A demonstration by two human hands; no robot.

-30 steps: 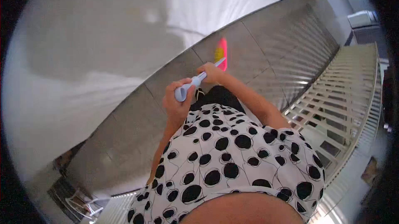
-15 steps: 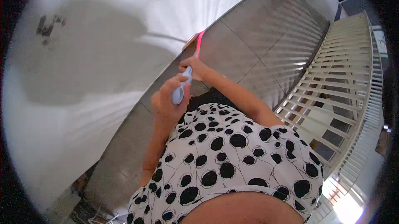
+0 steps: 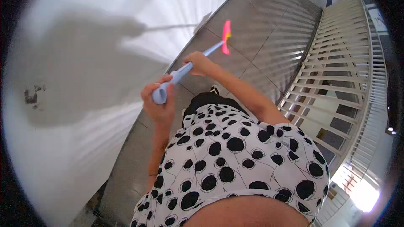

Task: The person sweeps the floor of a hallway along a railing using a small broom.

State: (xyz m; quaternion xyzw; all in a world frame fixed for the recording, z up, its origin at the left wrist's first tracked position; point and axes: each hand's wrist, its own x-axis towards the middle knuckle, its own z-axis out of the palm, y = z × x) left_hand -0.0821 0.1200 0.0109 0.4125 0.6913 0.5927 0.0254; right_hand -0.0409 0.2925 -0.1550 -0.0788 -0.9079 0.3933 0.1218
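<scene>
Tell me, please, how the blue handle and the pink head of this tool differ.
The handle is pale blue; the head is pink with a yellowish patch. The handle looks longer and fairly sharp in this view; the head looks shorter, blurred and set across the handle's far end. The handle is gripped by the left hand and the right hand; neither hand touches the head. What they share: they look joined together.

Footwear (image 3: 215,89), seemingly, on grey tiled floor (image 3: 263,27)
</scene>
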